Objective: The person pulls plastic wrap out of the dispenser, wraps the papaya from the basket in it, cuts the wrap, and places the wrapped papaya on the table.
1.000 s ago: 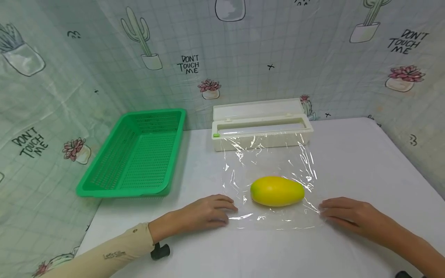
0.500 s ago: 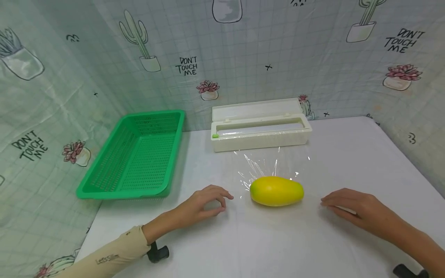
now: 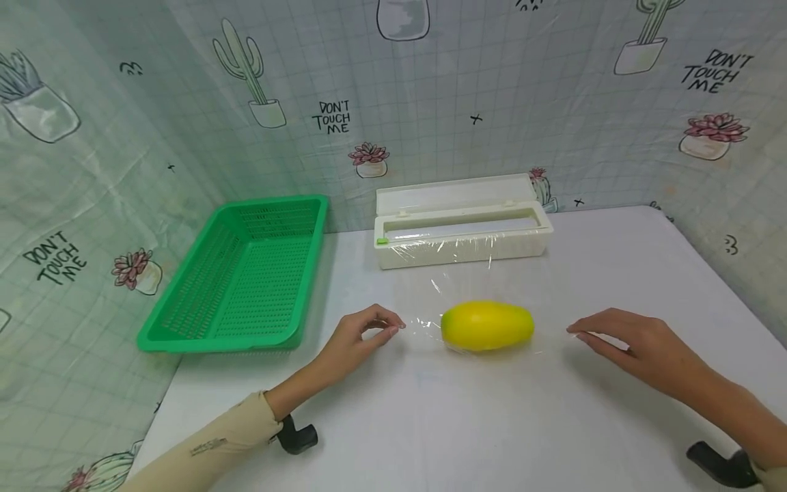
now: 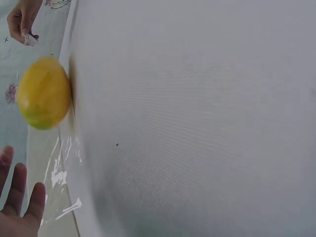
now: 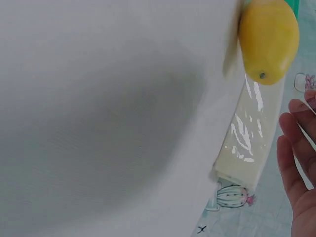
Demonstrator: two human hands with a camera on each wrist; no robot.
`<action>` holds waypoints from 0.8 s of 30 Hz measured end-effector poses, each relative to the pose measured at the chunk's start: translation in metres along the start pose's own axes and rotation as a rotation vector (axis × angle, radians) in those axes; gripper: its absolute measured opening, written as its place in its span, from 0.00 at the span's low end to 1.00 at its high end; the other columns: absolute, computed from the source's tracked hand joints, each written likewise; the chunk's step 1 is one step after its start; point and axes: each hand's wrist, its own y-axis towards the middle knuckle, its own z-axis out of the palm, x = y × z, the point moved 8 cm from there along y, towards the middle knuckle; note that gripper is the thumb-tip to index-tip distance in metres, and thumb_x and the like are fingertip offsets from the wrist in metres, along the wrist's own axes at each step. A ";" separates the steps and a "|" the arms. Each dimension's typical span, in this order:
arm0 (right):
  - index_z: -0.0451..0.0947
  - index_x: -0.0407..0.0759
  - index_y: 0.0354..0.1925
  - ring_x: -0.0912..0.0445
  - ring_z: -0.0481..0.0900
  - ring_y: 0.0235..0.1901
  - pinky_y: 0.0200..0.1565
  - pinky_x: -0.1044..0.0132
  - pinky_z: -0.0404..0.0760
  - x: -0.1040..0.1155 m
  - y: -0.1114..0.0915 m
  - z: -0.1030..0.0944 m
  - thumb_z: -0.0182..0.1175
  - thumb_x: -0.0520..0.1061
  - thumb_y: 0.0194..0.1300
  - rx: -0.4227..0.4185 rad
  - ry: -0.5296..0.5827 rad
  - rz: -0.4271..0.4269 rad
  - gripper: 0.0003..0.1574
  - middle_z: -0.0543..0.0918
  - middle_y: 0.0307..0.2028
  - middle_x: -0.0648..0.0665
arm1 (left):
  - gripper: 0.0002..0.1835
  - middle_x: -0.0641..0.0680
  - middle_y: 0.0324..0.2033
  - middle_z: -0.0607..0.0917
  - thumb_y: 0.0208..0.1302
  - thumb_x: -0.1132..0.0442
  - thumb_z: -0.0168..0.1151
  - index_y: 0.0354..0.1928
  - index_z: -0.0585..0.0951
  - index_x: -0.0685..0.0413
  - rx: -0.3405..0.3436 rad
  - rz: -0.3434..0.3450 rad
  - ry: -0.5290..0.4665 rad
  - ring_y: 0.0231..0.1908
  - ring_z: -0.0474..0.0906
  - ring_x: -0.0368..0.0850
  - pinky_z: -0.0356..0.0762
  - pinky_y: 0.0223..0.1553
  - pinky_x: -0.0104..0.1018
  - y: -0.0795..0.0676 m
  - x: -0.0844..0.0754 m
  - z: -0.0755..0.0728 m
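Note:
A yellow oblong fruit with a greenish end, like a papaya (image 3: 488, 326), lies on clear plastic wrap (image 3: 423, 322) in the middle of the white table. On its left, my left hand (image 3: 359, 342) pinches one edge of the wrap between thumb and fingers. My right hand (image 3: 636, 347) pinches the opposite edge, and a bunched bit of wrap (image 4: 30, 39) shows at its fingertips in the left wrist view. Behind the papaya, the wrap runs up to a cream dispenser box (image 3: 467, 253) with its lid raised. Much of the transparent wrap is hard to make out.
A green plastic basket (image 3: 215, 342) stands at the back left of the table (image 3: 492, 437). A printed cloth (image 3: 455, 82) hangs behind and at the sides. Dark wrist mounts (image 3: 299, 437) hang below both forearms.
Both hands have moved away from the front of the table and up, their fingers now closed on the wrap's edges. The papaya has shifted slightly back, and the wrap's front part is lifted.

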 end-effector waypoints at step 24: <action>0.86 0.43 0.48 0.55 0.84 0.30 0.29 0.74 0.79 -0.071 0.071 0.018 0.66 0.40 0.69 0.045 0.055 0.222 0.10 0.90 0.35 0.49 | 0.03 0.55 0.37 0.89 0.71 0.66 0.64 0.41 0.83 0.58 -0.430 -0.138 0.018 0.40 0.84 0.55 0.78 0.38 0.30 0.076 0.046 -0.026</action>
